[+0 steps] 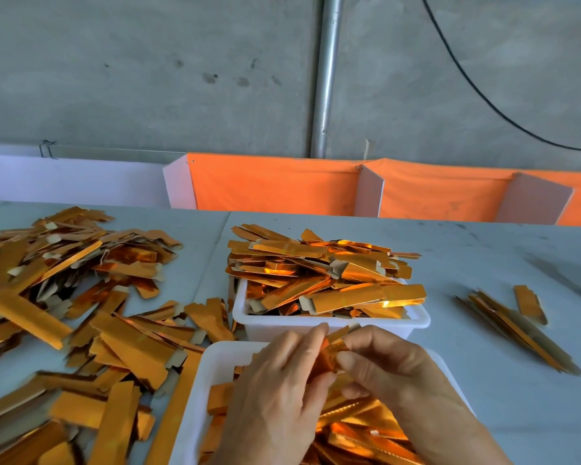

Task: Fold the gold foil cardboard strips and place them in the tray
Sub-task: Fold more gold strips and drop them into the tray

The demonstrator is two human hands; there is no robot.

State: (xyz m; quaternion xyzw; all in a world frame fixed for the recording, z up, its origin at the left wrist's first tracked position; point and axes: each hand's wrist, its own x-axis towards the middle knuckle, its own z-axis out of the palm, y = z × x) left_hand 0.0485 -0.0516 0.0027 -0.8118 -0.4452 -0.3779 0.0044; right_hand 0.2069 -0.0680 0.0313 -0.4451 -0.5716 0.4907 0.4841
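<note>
I'm pinching one gold foil strip [331, 355] between left hand [279, 394] and right hand [383, 367]; it's looking light, stiff, slick, so I'm gripping the ends.

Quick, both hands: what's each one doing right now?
Left hand: pinching the gold foil strip.
Right hand: pinching the same strip, above the near tray.

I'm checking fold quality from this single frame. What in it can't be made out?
- Gold foil cardboard strip between the hands: left hand and right hand cover most of it, so the fold is unreadable.
- Near white plastic tray: cut off by the bottom edge, contents partly under the hands.
- Loose gold strips at lower left: blurred.
</note>
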